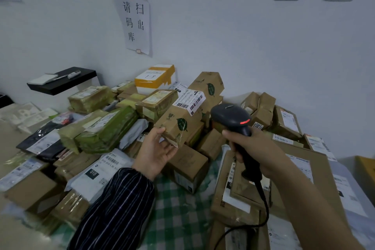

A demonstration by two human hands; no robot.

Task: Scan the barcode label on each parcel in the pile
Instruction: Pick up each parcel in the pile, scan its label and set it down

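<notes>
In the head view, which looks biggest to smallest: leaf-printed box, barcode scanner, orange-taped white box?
1. leaf-printed box
2. barcode scanner, flattered by nearness to the camera
3. orange-taped white box, farthest back

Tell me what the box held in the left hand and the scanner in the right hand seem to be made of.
Box: brown cardboard, matte, printed with green leaves; a white paper label and glossy clear tape peeling at its lower end. Scanner: probably plastic, dark grey, smooth with a soft sheen; a red light glows on its head.
</notes>
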